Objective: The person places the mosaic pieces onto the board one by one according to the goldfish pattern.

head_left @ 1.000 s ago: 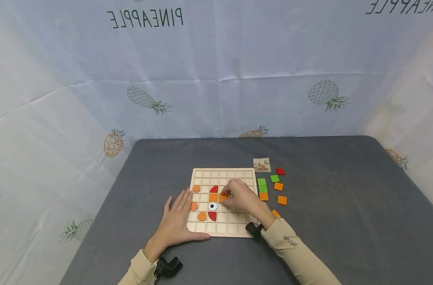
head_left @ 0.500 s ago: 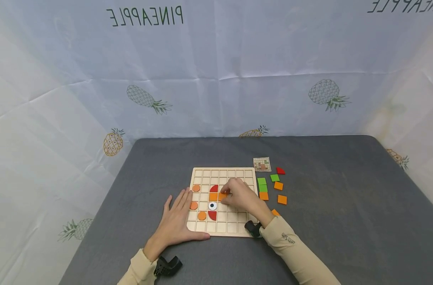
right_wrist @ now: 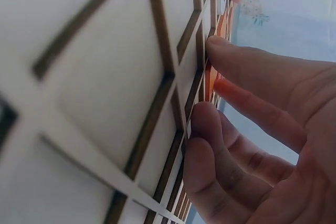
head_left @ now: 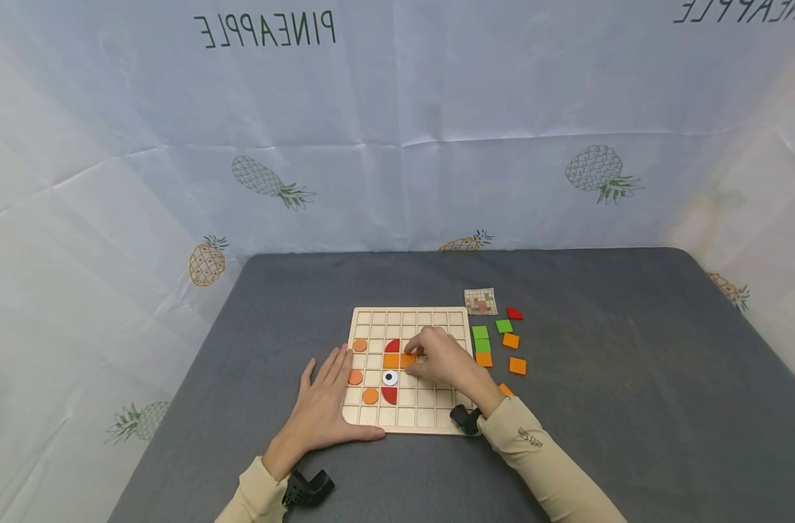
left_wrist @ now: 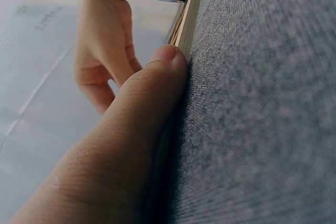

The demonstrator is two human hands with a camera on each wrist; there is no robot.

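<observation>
A desk [head_left: 632, 378] carries, toward its left edge, a board [head_left: 426, 419]. The left hand [head_left: 321, 418], fingers extended, rests along the board's left edge, thumb at its near edge. The right hand [head_left: 439, 359] extends over the board's right edge. A card [head_left: 480, 301] lies beside the far right corner. An orange tile [head_left: 407, 360], near the board's centre, is pinched between right thumb and fingers.

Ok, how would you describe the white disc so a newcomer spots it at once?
On the grey table, find the gridded board that the left hand touches. Just left of its middle, look between an orange square and, nearer the person, a red quarter-circle. The white disc there stands out by its black dot.
</observation>
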